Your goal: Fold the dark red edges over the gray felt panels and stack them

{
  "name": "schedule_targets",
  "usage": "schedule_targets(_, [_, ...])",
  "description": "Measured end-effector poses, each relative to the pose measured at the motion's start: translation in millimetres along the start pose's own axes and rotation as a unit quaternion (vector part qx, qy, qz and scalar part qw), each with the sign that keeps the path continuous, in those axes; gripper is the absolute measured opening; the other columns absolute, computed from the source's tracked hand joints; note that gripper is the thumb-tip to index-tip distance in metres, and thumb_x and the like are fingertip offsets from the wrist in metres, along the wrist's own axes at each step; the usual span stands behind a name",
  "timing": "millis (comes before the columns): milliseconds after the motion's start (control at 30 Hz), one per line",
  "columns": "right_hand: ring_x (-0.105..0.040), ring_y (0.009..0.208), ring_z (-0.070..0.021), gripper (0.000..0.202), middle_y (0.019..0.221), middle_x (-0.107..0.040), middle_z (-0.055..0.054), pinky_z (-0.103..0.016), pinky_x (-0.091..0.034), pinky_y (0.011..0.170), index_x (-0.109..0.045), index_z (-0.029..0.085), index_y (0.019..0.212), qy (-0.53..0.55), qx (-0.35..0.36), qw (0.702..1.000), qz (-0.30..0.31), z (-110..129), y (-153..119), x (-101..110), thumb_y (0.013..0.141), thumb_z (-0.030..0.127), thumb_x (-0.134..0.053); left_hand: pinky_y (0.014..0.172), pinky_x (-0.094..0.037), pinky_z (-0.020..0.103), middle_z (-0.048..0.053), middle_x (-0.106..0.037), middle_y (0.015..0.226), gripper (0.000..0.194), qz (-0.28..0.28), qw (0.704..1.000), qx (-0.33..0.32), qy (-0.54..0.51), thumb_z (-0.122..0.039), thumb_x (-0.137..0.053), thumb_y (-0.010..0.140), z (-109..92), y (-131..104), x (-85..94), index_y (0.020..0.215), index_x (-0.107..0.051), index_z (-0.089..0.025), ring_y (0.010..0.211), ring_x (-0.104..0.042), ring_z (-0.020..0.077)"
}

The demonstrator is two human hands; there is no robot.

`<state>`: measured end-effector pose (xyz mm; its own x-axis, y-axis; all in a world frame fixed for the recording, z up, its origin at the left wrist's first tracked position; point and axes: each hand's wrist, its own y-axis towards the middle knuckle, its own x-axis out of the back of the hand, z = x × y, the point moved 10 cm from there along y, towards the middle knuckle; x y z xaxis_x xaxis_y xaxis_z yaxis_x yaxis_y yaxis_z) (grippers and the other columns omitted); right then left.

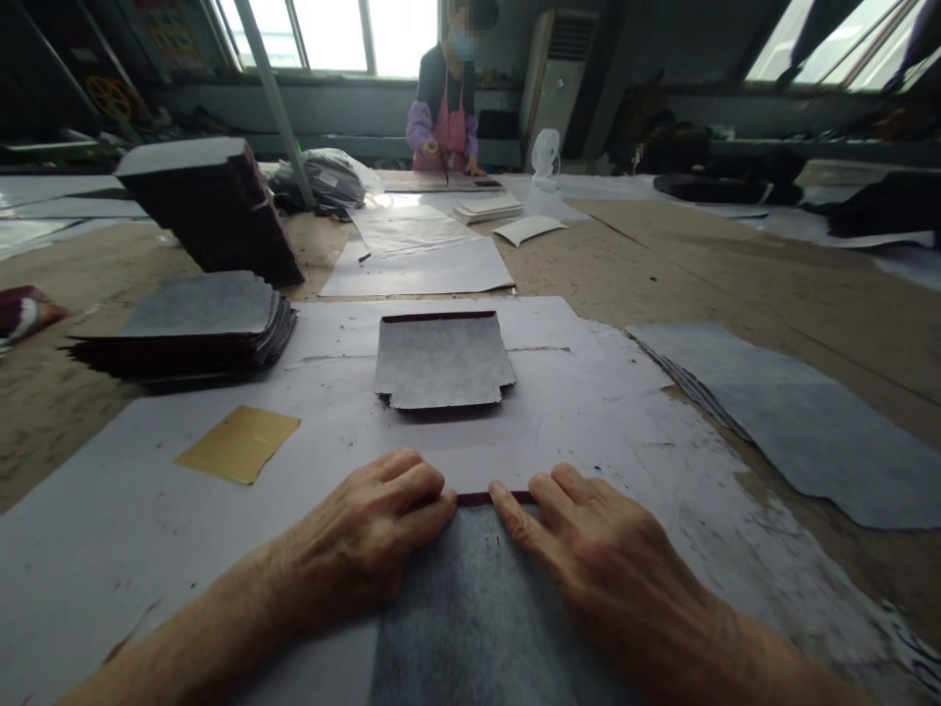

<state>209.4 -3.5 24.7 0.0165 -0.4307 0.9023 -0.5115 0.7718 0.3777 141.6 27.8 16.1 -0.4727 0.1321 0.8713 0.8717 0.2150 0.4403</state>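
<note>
Before me lies a grey sheet of backed material (477,608) whose far edge is folded over into a narrow dark-red strip. My left hand (368,529) is closed at the left end of that strip, its fingers curled and its thumb on the edge. Pressing on the fold from the other side is my right hand (603,539), with the thumb laid out along the strip and the other fingers bent. The sheet's near part runs out of view. Just beyond the hands, a small pile of notched grey pieces (445,363) rests on white paper.
Stacked grey pieces (206,309) stand at left, before a taller dark stack (213,206). A tan card (239,444) lies on the white paper (330,431). Large grey sheets (801,422) are at right. Across the table stands a person in a pink apron (450,123).
</note>
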Motion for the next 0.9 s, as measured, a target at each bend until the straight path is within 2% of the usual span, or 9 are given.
schedule_targets(100, [-0.05, 0.073, -0.0227, 0.029, 0.078, -0.058, -0.012, -0.035, -0.047, 0.062, -0.065, 0.007, 0.09, 0.011, 0.012, 1.0, -0.02, 12.8, 10.5, 1.0, 0.075, 0.001, -0.041, 0.068, -0.044, 0.033, 0.008, -0.052, 0.083, 0.026, 0.006, 1.0, 0.001, -0.005, -0.002, -0.036, 0.083, 0.0, 1.4, -0.5, 0.097, -0.056, -0.01, 0.077, -0.045, 0.0172])
schedule_targets(200, [-0.048, 0.069, -0.02, 0.028, 0.073, -0.055, -0.009, -0.032, -0.047, 0.059, -0.064, 0.008, 0.084, 0.112, 0.011, 0.992, -0.051, 19.5, 17.1, -0.7, 0.08, 0.002, -0.037, 0.068, -0.044, 0.033, 0.008, -0.052, 0.081, 0.026, 0.016, 1.0, 0.005, -0.016, -0.004, -0.035, 0.084, 1.8, 0.9, 0.2, 0.098, -0.056, -0.01, 0.076, -0.045, 0.0173])
schedule_targets(367, [-0.048, 0.073, -0.0191, 0.035, 0.079, -0.057, -0.01, -0.033, -0.047, 0.064, -0.062, 0.005, 0.092, 0.183, 0.01, 0.98, -0.075, 14.1, 14.7, -6.4, 0.089, 0.007, -0.028, 0.066, -0.044, 0.028, 0.007, -0.053, 0.083, 0.032, 0.005, 0.999, 0.029, -0.046, 0.001, -0.038, 0.08, 14.2, -11.2, 11.0, 0.104, -0.055, -0.011, 0.075, -0.045, 0.0153])
schedule_targets(500, [-0.049, 0.072, -0.0181, 0.036, 0.079, -0.059, -0.009, -0.031, -0.047, 0.063, -0.062, 0.007, 0.093, 0.185, 0.014, 0.979, -0.082, 11.7, 13.2, -5.1, 0.091, 0.009, -0.027, 0.063, -0.043, 0.027, 0.007, -0.053, 0.081, 0.036, -0.015, 0.998, 0.03, -0.049, 0.005, -0.038, 0.076, 18.9, -21.8, 19.9, 0.103, -0.056, -0.011, 0.073, -0.044, 0.0145])
schedule_targets(733, [-0.051, 0.071, -0.0171, 0.035, 0.081, -0.059, -0.007, -0.029, -0.046, 0.061, -0.059, 0.01, 0.107, 0.136, 0.025, 0.989, -0.054, 18.1, 17.0, -7.0, 0.091, 0.012, -0.027, 0.062, -0.042, 0.03, 0.008, -0.052, 0.08, 0.031, -0.026, 0.998, 0.039, -0.042, 0.003, -0.038, 0.075, 19.4, -25.2, 19.8, 0.096, -0.058, -0.009, 0.072, -0.043, 0.0157])
schedule_targets(900, [-0.051, 0.071, -0.0189, 0.035, 0.081, -0.058, -0.01, -0.031, -0.046, 0.06, -0.06, 0.009, 0.103, 0.098, 0.059, 0.993, -0.033, 27.9, 26.5, -5.2, 0.087, 0.007, -0.029, 0.063, -0.042, 0.03, 0.008, -0.052, 0.082, 0.032, -0.03, 0.998, 0.031, -0.035, 0.003, -0.038, 0.075, 18.5, -25.6, 19.1, 0.098, -0.057, -0.01, 0.072, -0.043, 0.0158])
